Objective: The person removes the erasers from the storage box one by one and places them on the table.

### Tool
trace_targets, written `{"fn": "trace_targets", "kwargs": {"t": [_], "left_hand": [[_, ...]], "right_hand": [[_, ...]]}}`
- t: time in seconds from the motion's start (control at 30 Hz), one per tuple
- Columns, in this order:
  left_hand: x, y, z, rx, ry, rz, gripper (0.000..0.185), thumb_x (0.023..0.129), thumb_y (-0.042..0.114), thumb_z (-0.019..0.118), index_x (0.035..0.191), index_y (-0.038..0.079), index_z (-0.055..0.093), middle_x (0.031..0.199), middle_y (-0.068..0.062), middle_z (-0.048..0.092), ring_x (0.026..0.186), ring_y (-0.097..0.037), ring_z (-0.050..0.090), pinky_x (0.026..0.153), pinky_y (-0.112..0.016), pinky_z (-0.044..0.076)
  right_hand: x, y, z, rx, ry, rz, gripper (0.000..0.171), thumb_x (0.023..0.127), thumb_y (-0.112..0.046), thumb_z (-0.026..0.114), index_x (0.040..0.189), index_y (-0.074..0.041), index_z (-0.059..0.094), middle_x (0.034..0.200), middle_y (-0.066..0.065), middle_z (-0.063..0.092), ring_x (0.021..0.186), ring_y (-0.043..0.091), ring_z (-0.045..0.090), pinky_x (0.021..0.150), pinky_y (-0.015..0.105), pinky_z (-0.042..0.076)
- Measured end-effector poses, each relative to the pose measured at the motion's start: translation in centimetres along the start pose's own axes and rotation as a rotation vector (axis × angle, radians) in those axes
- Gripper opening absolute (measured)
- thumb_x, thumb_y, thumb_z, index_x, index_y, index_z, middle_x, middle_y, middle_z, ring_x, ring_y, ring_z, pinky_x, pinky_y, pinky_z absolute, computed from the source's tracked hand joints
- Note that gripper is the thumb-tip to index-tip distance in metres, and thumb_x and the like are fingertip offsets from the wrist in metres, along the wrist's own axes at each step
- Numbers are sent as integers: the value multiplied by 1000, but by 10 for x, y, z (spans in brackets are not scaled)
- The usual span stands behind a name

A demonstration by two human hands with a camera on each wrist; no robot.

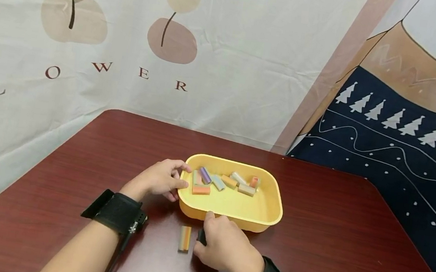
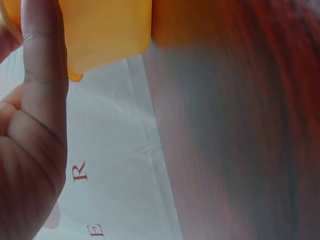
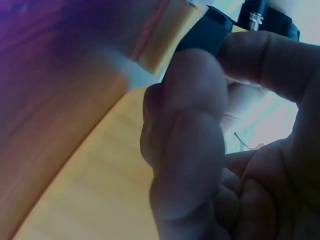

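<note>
A small dark block (image 1: 201, 236) sat pinched in the curled fingers of the right hand (image 1: 225, 248), thumb and forefinger closed narrowly on it, just in front of the near wall of the shallow yellow plastic tray (image 1: 270, 208). In the right wrist view the same dark block (image 3: 207, 32) showed between the fingertips (image 3: 192, 75), with the tray's yellow wall (image 3: 95, 190) close below. Just left of that hand, a striped orange and grey rectangular eraser (image 1: 184, 238) lay flat on the dark red wooden table (image 1: 332, 245), a little in front of the tray and apart from it. The left hand (image 1: 162, 178) held the tray's left rim, thumb over the edge and fingers curled against the outer wall; the left wrist view showed a finger (image 2: 42, 75) lying along the yellow wall (image 2: 110, 30). Inside the tray, toward its far side, lay a loose cluster of small coloured erasers (image 1: 224, 182), orange, purple, grey and cream. Black straps (image 1: 117, 211) circled both wrists.
</note>
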State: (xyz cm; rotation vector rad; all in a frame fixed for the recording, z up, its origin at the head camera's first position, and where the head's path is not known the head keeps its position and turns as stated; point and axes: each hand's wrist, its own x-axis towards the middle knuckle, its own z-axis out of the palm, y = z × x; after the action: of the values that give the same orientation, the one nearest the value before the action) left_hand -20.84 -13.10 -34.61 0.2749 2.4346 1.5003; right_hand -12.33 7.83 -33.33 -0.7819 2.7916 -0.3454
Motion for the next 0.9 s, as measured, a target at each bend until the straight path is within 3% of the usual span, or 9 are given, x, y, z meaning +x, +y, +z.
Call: {"fn": "trace_targets", "kwargs": {"t": [0.37,0.57,0.9], "left_hand": [[3,4,3,-8,-5,11,41,92,4,64,131,0,52,77,-14,57,58,-22,63,56,-36,59],[0,2,3,-16,1,9,41,92,3,64,132,0,51,75,-14,56,57,-22,63,56,-36,59],[0,-1,2,-23,-3,18,41,92,3,64,130,-1,51,74,-14,55,57,-22,62,55,-36,59]], "right_hand": [[-4,3,9,-52,85,-21,20,80,-12,69,89,0,56,57,0,45,47,9,51,42,22,42],[-2,4,10,-61,78,-35,16,83,-11,70,83,-3,57,56,-2,43,43,7,46,40,20,40],[1,7,11,-65,40,-38,22,84,-17,76,74,-9,58,59,-1,47,48,8,51,44,19,44]]}}
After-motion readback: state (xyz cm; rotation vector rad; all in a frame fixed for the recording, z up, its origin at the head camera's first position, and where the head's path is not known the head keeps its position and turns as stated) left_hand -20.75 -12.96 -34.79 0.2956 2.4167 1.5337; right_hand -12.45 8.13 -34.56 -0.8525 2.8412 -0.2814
